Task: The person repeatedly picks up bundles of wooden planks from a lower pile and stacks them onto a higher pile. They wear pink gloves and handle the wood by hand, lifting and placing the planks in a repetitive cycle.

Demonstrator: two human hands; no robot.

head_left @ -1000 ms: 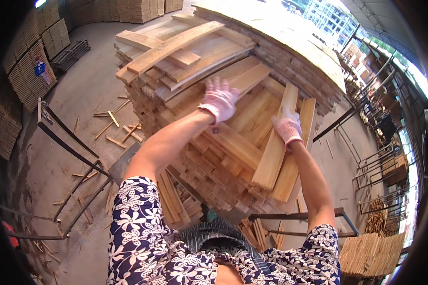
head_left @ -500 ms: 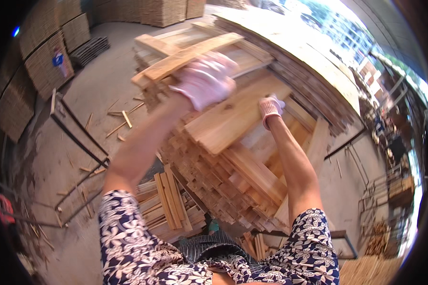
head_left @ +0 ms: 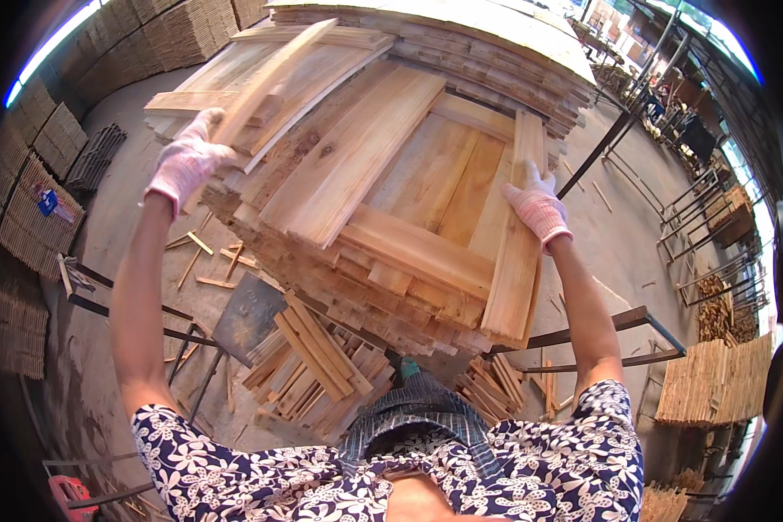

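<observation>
Both of my hands wear pinkish-white knit gloves. My left hand (head_left: 190, 165) is closed around a narrow wooden board (head_left: 274, 80), tilted across the left side of a large board stack (head_left: 391, 300). My right hand (head_left: 539, 207) grips a long light board (head_left: 511, 278) along the stack's right edge, thumb on the near side; its fingertips are partly hidden. Between the hands, a wide pale board (head_left: 357, 157) with a dark knot beside it lies across the top layer. A crosswise board (head_left: 418, 250) lies along the near edge.
Offcuts lie in a pile (head_left: 317, 370) below the stack, beside a dark flat plate (head_left: 248, 317). Metal frames (head_left: 583, 335) stand at both sides. Wood scraps (head_left: 202, 244) litter the floor at left. Taller board stacks (head_left: 183, 39) line the back left.
My left hand has moved left with the narrow board. My right hand has left the wide board and moved onto the right edge board. The view has turned.
</observation>
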